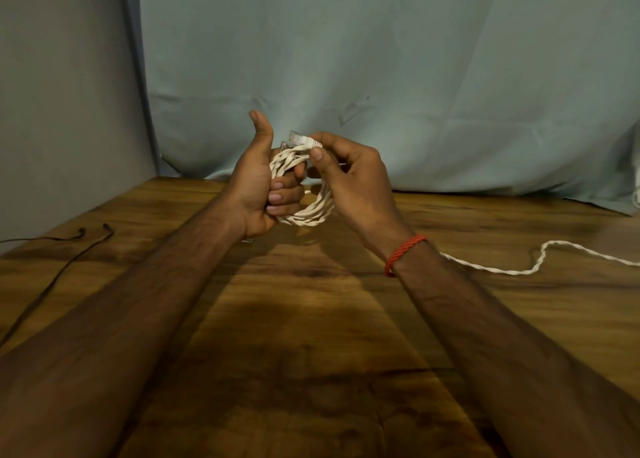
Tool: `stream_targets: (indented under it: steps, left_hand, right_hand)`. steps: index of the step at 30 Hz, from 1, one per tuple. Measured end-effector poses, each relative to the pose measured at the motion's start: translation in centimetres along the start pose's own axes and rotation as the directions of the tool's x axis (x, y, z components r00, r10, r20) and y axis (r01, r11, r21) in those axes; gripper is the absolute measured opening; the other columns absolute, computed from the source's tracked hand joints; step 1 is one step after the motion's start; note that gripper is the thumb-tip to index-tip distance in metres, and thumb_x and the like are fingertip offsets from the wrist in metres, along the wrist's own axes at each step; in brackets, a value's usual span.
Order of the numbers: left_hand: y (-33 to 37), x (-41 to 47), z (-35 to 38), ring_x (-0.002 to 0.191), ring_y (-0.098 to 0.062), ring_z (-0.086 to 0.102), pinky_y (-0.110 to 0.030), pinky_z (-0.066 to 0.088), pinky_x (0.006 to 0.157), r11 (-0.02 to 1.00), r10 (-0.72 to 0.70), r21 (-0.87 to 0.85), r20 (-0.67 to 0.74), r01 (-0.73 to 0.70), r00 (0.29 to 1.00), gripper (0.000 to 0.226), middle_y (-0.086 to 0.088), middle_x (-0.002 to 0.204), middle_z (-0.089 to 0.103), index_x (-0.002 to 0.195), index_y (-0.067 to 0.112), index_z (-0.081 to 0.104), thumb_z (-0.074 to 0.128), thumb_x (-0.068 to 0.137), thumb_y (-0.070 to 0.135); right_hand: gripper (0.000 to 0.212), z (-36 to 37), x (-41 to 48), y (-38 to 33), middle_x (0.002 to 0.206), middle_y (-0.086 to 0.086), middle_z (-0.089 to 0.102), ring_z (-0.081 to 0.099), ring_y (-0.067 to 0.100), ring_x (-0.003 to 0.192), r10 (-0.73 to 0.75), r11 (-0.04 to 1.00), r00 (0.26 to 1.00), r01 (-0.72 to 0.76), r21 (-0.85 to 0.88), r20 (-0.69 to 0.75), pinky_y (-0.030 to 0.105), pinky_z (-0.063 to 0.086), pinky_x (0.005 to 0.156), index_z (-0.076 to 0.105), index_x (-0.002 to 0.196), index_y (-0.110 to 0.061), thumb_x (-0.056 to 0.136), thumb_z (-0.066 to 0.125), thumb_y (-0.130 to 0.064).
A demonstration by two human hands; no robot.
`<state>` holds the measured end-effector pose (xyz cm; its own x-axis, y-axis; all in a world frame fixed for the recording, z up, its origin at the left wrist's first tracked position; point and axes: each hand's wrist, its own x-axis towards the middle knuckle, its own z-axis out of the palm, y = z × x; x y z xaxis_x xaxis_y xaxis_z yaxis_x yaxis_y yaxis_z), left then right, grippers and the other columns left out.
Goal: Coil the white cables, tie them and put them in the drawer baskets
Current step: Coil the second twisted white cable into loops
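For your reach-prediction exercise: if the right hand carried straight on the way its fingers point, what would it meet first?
Probably the left hand, which grips the coiled white cable. The right hand points left at it; depth is uncertain.

You have two hands up: your left hand (254, 187) and your right hand (349, 177). You hold one coil of white cable (304, 194) with one clear plug (298, 138). One loose white cable (526, 267) lies on one wooden table (311, 319). One thin black wire (52, 267) ends in two tips. One red wristband (403, 253).
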<state>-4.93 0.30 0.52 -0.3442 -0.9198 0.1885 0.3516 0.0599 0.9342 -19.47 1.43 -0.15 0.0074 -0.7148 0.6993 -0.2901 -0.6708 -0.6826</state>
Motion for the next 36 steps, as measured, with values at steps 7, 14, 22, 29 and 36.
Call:
stream_targets:
  steps: [7, 14, 22, 29, 36]
  left_hand:
    - [-0.3, 0.2, 0.7, 0.029, -0.006, 0.025, -0.014, 0.019, 0.032, 0.996, 0.051, 0.084, -0.089, -0.043, 0.995, 0.076, 0.005, 0.040, 0.030, 0.065, 0.012, 0.050, 0.027, 0.092, 0.079]
    - [-0.5, 0.2, 1.7, 0.031, -0.006, 0.023, -0.014, 0.015, 0.036, 0.999, 0.034, 0.017, -0.041, -0.033, 0.999, 0.084, 0.005, 0.041, 0.027, 0.065, 0.016, 0.061, 0.018, 0.087, 0.085]
    - [-0.6, 0.1, 0.2, 0.025, -0.006, 0.030, -0.013, 0.016, 0.034, 0.995, -0.021, -0.094, 0.087, 0.030, 0.996, 0.082, 0.003, 0.035, 0.032, 0.048, 0.015, 0.051, 0.025, 0.090, 0.081]
    - [-1.3, 0.4, 1.5, 0.033, -0.007, 0.028, -0.014, 0.024, 0.036, 0.974, 0.211, 0.125, -0.206, -0.188, 0.956, 0.069, 0.003, 0.044, 0.033, 0.104, 0.015, 0.058, 0.016, 0.099, 0.070]
    - [-1.5, -0.1, 2.0, 0.036, -0.008, 0.030, -0.016, 0.027, 0.039, 0.914, 0.334, 0.306, -0.189, -0.267, 0.923, 0.072, 0.006, 0.044, 0.039, 0.135, 0.020, 0.049, 0.003, 0.101, 0.063]
  right_hand:
    - [0.026, 0.4, -0.5, 0.3, 0.085, -0.004, 0.072, 0.061, 0.002, 0.072, -0.133, 0.990, 0.991, 0.131, -0.055, -0.032, 0.033, 0.054, 0.074, 0.072, 0.119, -0.018, 0.103, 0.051, -0.013]
    - [0.025, 0.4, -0.2, 1.2, 0.082, 0.007, 0.068, 0.063, 0.023, 0.079, -0.275, 0.943, 0.961, 0.263, -0.203, -0.033, 0.041, 0.052, 0.073, 0.069, 0.111, -0.011, 0.102, 0.046, -0.013]
    - [0.020, 1.0, -0.4, 0.8, 0.087, -0.002, 0.067, 0.061, 0.010, 0.078, -0.257, 0.953, 0.964, 0.265, -0.145, 0.072, 0.019, 0.045, 0.069, 0.064, 0.109, -0.011, 0.105, 0.049, -0.022]
    - [0.024, 0.2, -0.2, 1.4, 0.081, -0.017, 0.060, 0.058, -0.008, 0.065, -0.142, 0.976, 0.973, 0.168, -0.137, 0.182, 0.011, 0.040, 0.062, 0.055, 0.125, -0.014, 0.107, 0.045, -0.027]
    - [0.033, 0.0, -0.3, 1.2, 0.090, -0.016, 0.067, 0.061, -0.007, 0.074, -0.086, 0.985, 0.965, 0.119, -0.123, 0.249, 0.016, 0.044, 0.067, 0.059, 0.132, -0.022, 0.107, 0.042, -0.036]
